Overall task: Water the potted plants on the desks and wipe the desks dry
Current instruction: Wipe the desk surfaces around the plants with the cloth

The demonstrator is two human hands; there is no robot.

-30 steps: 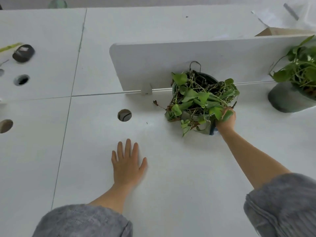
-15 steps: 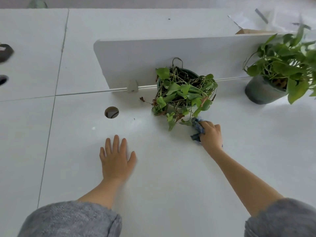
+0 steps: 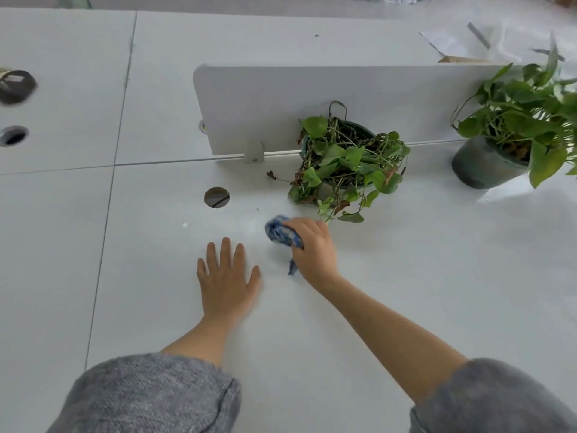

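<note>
We're in an office, prob. open-plan: white desks [image 3: 406, 292] are pushed edge to edge w/ thin seams between them. A low white divider panel [image 3: 281, 98] stands on a small bracket [image 3: 254, 150] btw. facing desks. A round cable hole [image 3: 216, 197] is cut in the near top, w/ a second hole [image 3: 14, 135] at far left. A potted plant [image 3: 346, 157] sits against the panel, a second plant [image 3: 515, 120] is further right & loose papers [image 3: 452, 39] lie beyond
</note>
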